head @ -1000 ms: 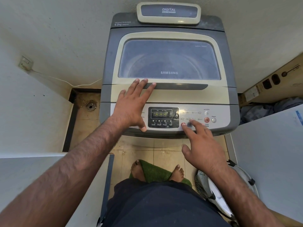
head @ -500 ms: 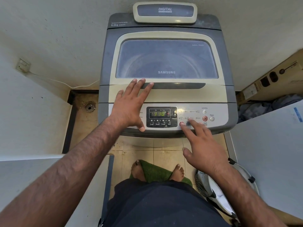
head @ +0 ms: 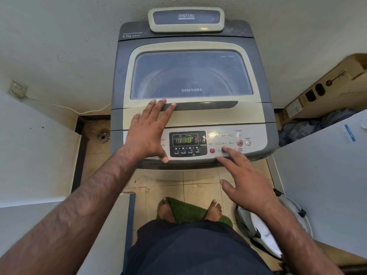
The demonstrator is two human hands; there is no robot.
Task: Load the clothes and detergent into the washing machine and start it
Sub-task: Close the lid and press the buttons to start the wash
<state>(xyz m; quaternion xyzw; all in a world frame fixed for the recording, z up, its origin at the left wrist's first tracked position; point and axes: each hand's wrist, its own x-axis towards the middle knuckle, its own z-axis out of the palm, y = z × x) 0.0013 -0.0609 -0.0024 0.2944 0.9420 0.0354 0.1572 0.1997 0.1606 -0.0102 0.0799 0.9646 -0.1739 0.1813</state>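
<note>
A grey and cream top-loading washing machine stands in front of me with its glass lid closed. Its lit display reads 1:10. My left hand lies flat and open on the lid's front part, fingertips at the dark lid handle, thumb by the panel's front edge. My right hand hovers open at the control panel, its fingertips resting just right of the red round button and below the red start/pause button. Clothes and detergent are hidden.
A floor drain and a white cable lie left of the machine. A cardboard box and bluish cloth sit at the right, with a white appliance beside them. A green mat is under my feet, an iron to its right.
My right fingertips have slid right, off the red round button, which now shows. The display went from all segments lit to 1:10. The left hand has stayed on the lid.
</note>
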